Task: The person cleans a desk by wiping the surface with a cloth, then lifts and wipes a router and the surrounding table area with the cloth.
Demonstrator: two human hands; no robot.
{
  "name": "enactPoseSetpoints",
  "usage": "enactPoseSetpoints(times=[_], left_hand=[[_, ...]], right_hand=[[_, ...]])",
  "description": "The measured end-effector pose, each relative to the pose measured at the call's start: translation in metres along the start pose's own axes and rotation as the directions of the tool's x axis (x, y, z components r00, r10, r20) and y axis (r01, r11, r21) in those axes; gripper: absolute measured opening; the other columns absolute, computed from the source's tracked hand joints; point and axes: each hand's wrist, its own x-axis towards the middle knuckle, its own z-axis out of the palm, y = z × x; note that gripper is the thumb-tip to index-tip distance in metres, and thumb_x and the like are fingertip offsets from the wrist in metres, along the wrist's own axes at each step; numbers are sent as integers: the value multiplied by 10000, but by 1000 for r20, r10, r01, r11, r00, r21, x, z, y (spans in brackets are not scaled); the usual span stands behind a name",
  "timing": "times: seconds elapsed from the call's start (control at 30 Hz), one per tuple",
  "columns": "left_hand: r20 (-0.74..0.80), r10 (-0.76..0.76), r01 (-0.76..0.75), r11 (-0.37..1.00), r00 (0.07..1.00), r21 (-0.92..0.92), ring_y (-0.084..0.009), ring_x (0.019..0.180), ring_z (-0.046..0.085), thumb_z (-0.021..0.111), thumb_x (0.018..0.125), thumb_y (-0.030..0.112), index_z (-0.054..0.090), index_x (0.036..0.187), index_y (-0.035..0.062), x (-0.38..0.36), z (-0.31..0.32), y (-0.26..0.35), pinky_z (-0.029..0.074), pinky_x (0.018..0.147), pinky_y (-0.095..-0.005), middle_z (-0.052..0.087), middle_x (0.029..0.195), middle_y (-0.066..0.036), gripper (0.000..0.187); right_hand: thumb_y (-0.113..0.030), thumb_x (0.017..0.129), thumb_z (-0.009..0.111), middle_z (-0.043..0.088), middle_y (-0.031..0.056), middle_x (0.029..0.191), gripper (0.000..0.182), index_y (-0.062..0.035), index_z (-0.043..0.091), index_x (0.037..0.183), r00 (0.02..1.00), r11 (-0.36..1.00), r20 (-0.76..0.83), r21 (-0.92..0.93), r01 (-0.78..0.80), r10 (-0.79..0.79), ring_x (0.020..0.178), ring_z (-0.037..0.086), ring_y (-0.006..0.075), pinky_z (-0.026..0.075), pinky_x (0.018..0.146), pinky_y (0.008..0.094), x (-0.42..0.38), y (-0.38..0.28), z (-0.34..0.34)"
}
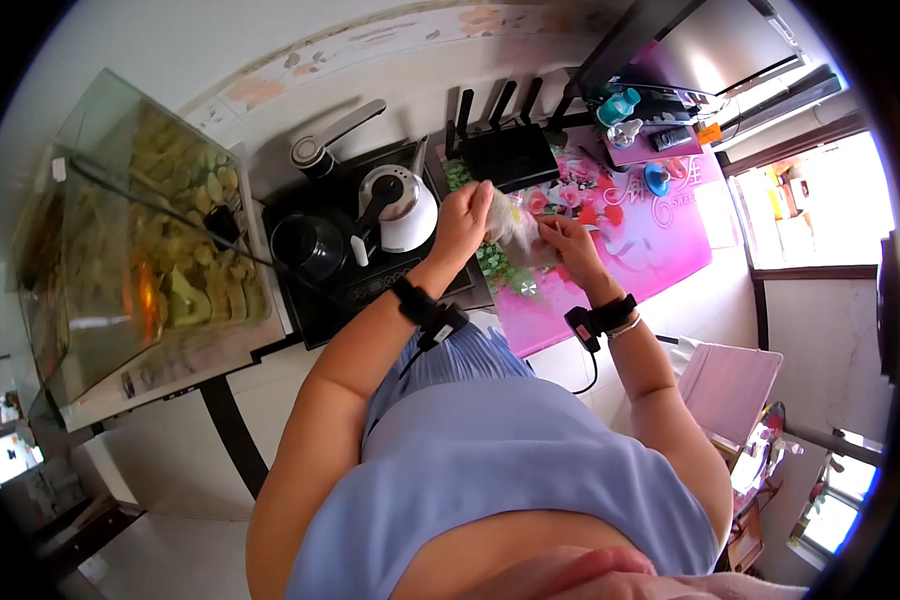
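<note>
Between my two hands hangs a small clear plastic bag [512, 228] with something pale in it; its contents are too small to tell. My left hand [462, 222] is closed on the bag's left upper part. The fingers of my right hand [567, 243] pinch its right side. Below the bag lies a pink floral table cover [660, 255]. Just left of my left hand, a white kettle [408, 215] stands on a black electric tea stove [355, 290]. Each wrist wears a black strap with a small device.
A black router [510, 155] with upright antennas stands behind the bag. A dark glass pot [310, 247] and a tap [340, 135] are farther left, beside a large glass tank [160, 220]. At the right are a blue lid-like object [656, 178], a teal bottle [618, 106] and a screen [715, 45].
</note>
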Motion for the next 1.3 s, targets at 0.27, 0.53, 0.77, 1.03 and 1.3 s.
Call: enactPoseSetpoints(times=[0.27, 0.53, 0.77, 1.03, 1.3], left_hand=[[-354, 199, -188, 980, 914, 66, -459, 717, 528, 443, 972, 274, 505, 807, -18, 131, 61, 8, 402, 627, -497, 544, 723, -250, 341], [-314, 186, -185, 982, 931, 35, -416, 893, 599, 580, 840, 124, 541, 1039, 5, 220, 96, 16, 480, 775, -457, 619, 918, -264, 234], [587, 373, -630, 707, 719, 322, -390, 822, 621, 573, 815, 106, 570, 1226, 189, 288, 114, -11, 479, 731, -466, 649, 881, -206, 419], [733, 29, -584, 625, 680, 518, -372, 916, 626, 410, 935, 182, 571, 1261, 245, 303, 155, -21, 490, 801, -456, 648, 975, -187, 369], [646, 338, -662, 661, 684, 355, -367, 860, 605, 561, 878, 200, 625, 1162, 153, 285, 139, -36, 478, 725, -462, 634, 880, -162, 294]], right_hand=[[-158, 915, 577, 611, 15, 1049, 235, -57, 583, 1127, 951, 997, -302, 29, -66, 72, 908, 606, 109, 492, 767, 251, -32, -26, -17], [-163, 923, 572, 641, 37, 1053, 216, -54, 593, 1109, 899, 991, -417, 55, -120, 132, 938, 634, 153, 492, 775, 264, -42, -8, -63], [-186, 929, 573, 653, 32, 1023, 214, -58, 591, 1099, 895, 967, -404, -80, -240, 189, 897, 651, 153, 492, 755, 262, -42, -3, -105], [-42, 889, 505, 657, 43, 1009, 225, -49, 589, 1097, 869, 922, -373, -79, -379, 325, 881, 653, 155, 494, 741, 269, -55, 14, -113], [-50, 898, 534, 656, 49, 966, 211, -5, 591, 1097, 961, 966, -185, -121, -227, 203, 854, 638, 141, 493, 719, 252, 12, 13, -109]])
